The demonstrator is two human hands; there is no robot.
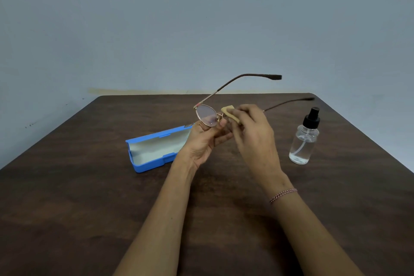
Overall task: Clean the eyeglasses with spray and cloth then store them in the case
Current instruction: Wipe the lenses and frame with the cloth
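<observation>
Wiping the eyeglasses (207,116): my left fingers (222,125) gripped one lens rim while my right fingers (246,110) pinched the cloth (228,111); light, circular strokes seemed safest.

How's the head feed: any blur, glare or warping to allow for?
Head view: soft, even light, faint shadows; table edges splay from the wide-angle camera; the eyeglasses' raised arm tip looks slightly smeared; no harsh glare on them or the spray bottle.

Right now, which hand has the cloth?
The right hand, the one with the bracelet, pinches the cloth; the left hand holds the glasses by the lens rim.
</observation>
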